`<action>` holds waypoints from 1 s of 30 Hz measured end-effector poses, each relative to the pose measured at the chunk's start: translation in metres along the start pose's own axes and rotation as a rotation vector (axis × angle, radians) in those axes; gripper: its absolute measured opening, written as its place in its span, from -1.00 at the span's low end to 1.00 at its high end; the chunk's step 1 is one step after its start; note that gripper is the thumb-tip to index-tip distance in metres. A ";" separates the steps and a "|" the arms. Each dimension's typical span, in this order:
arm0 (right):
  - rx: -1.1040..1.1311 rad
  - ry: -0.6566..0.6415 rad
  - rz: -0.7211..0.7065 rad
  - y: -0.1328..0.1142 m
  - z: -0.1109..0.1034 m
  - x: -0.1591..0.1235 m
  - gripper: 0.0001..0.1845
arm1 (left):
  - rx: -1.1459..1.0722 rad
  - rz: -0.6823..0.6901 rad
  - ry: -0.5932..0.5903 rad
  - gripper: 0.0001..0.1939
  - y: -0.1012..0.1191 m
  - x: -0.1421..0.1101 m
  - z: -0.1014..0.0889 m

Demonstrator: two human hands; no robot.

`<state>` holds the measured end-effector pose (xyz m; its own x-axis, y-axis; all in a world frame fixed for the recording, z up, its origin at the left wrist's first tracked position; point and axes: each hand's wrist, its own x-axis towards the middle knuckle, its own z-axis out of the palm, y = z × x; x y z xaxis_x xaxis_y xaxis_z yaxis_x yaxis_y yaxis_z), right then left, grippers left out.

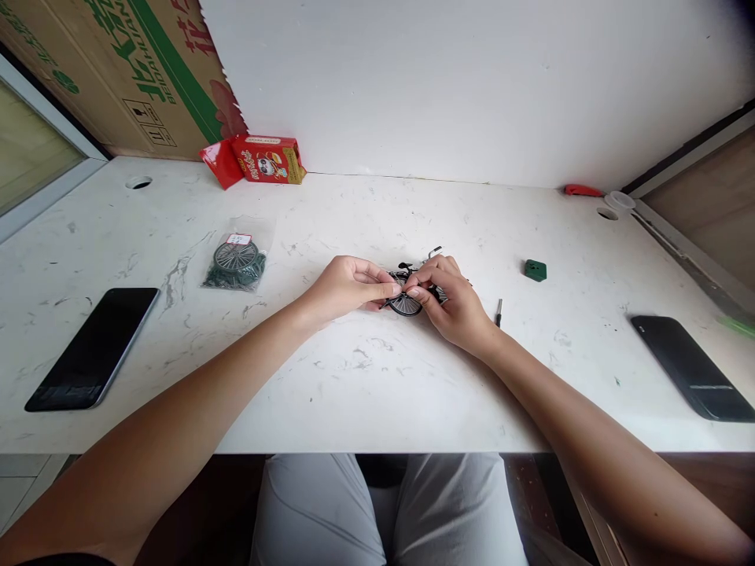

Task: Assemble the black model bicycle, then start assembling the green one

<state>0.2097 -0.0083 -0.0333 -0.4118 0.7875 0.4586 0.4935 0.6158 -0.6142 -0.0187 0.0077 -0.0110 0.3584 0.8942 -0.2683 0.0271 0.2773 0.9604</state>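
Simply white tabletop, panel behind bicycle

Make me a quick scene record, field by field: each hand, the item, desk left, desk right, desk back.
Left hand: gripping the item at one wheel
Right hand: gripping the item, close to the left
Item: model bike, partly hidden by the hands
Desk left: phone; clear bag of parts
Desk right: screwdriver; green block; black slab
Desk back: red box; carton
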 end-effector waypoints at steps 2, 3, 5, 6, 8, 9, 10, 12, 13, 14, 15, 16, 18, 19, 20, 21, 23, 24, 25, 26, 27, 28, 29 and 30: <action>-0.007 -0.009 0.001 -0.001 0.000 0.000 -0.85 | -0.009 -0.002 -0.006 -0.67 -0.001 0.001 -0.001; -0.012 -0.013 -0.001 -0.002 0.000 0.000 -0.85 | -0.010 -0.002 -0.007 -0.67 -0.001 0.001 -0.001; -0.026 -0.022 -0.008 -0.003 0.000 0.000 -0.85 | -0.008 -0.006 -0.007 -0.67 -0.001 0.001 -0.001; -0.036 -0.023 -0.014 -0.004 -0.001 0.000 -0.86 | -0.005 -0.008 -0.006 -0.66 -0.001 0.000 -0.001; -0.066 -0.028 -0.032 -0.005 -0.001 0.000 -0.87 | -0.002 -0.011 -0.004 -0.66 0.000 0.000 -0.001; -0.083 -0.032 -0.041 -0.006 -0.002 0.001 -0.87 | -0.002 -0.013 -0.002 -0.66 0.000 0.000 -0.001; -0.101 -0.036 -0.049 -0.006 -0.002 0.001 -0.88 | -0.004 -0.014 -0.001 -0.66 0.001 0.000 -0.001; -0.130 -0.038 -0.065 -0.007 -0.003 0.001 -0.89 | -0.010 -0.015 -0.001 -0.65 0.000 0.000 -0.001; -0.137 -0.036 -0.073 -0.007 -0.003 0.001 -0.89 | -0.014 -0.011 -0.006 -0.64 0.000 0.000 -0.001; -0.143 -0.032 -0.079 -0.007 -0.004 0.002 -0.90 | -0.018 -0.006 -0.013 -0.64 -0.001 0.001 -0.002; -0.146 -0.028 -0.085 -0.008 -0.004 0.002 -0.90 | -0.020 -0.002 -0.019 -0.63 -0.002 0.001 -0.002; -0.148 -0.027 -0.088 -0.008 -0.004 0.002 -0.90 | -0.021 0.000 -0.023 -0.63 -0.002 0.001 -0.003; -0.145 -0.029 -0.091 -0.008 -0.006 0.002 -0.91 | -0.022 -0.003 -0.027 -0.61 -0.003 0.001 -0.003; -0.141 -0.028 -0.096 -0.008 -0.006 0.002 -0.91 | -0.022 -0.007 -0.028 -0.60 -0.004 0.001 -0.004; -0.139 -0.026 -0.104 -0.007 -0.007 0.002 -0.91 | -0.023 -0.009 -0.029 -0.59 -0.004 0.001 -0.004; -0.138 -0.025 -0.114 -0.007 -0.008 0.002 -0.91 | -0.024 -0.009 -0.030 -0.59 -0.004 0.001 -0.004; -0.148 -0.021 -0.136 -0.007 -0.010 0.003 -0.89 | -0.028 -0.011 -0.030 -0.58 -0.005 0.002 -0.005; -0.156 -0.024 -0.144 -0.007 -0.011 0.003 -0.88 | -0.033 -0.012 -0.029 -0.58 -0.005 0.002 -0.005; -0.165 -0.026 -0.150 -0.007 -0.013 0.003 -0.87 | -0.038 -0.014 -0.030 -0.59 -0.005 0.002 -0.006; -0.172 -0.028 -0.154 -0.008 -0.014 0.003 -0.86 | -0.044 -0.015 -0.032 -0.59 -0.006 0.002 -0.006; -0.174 -0.031 -0.158 -0.008 -0.015 0.003 -0.85 | -0.048 -0.017 -0.036 -0.59 -0.006 0.003 -0.007; -0.173 -0.034 -0.161 -0.009 -0.016 0.002 -0.83 | -0.052 -0.017 -0.039 -0.59 -0.006 0.003 -0.007; -0.169 -0.035 -0.165 -0.009 -0.017 0.002 -0.80 | -0.054 -0.019 -0.039 -0.60 -0.006 0.003 -0.007; -0.164 -0.036 -0.171 -0.009 -0.018 0.002 -0.77 | -0.056 -0.023 -0.038 -0.60 -0.006 0.004 -0.007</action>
<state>0.2181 -0.0119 -0.0155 -0.5259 0.6713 0.5222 0.5306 0.7388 -0.4154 -0.0244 0.0118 -0.0180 0.3938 0.8736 -0.2860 -0.0164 0.3178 0.9480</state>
